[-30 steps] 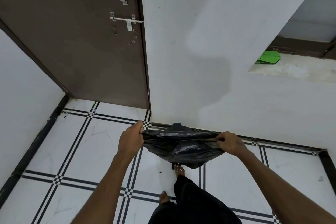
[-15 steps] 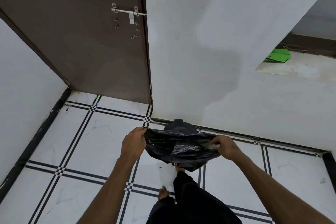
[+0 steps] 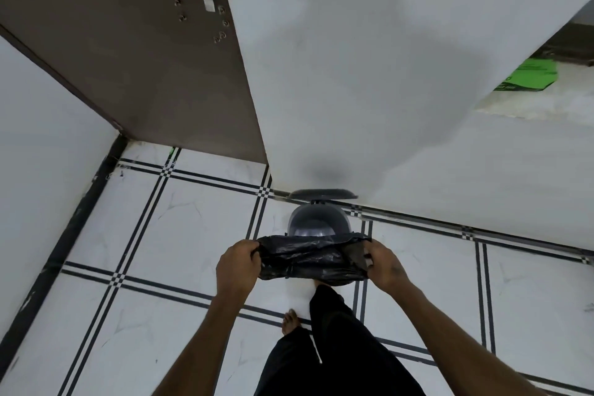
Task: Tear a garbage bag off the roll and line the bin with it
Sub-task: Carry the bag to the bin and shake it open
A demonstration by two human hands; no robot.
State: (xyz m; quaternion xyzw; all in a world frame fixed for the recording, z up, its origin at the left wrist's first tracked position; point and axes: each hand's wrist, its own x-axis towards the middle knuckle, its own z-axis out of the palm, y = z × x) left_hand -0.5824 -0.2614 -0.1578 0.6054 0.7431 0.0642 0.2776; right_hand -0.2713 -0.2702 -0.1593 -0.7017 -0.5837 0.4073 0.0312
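White tiled floor [image 3: 180, 235] with black grid lines, grey bin [image 3: 318, 223] against the wall, lid up.
Head view: black garbage bag [image 3: 308, 259] stretched just in front of the bin, left hand [image 3: 238, 267] and right hand [image 3: 384, 267] each clenched on an end, probably spreading its mouth for lining.

left hand [image 3: 238, 268] gripping, right hand [image 3: 384, 264] pinching

Low in the centre of the frame I see the left hand [image 3: 238, 267] and right hand [image 3: 384, 265] gripping the ends of a black garbage bag [image 3: 308, 259], stretched between them. Just above it sits the grey bin [image 3: 316, 222], lid [image 3: 323, 194] raised against the white wall [image 3: 369, 74]. Upper left, a brown door [image 3: 128, 51].
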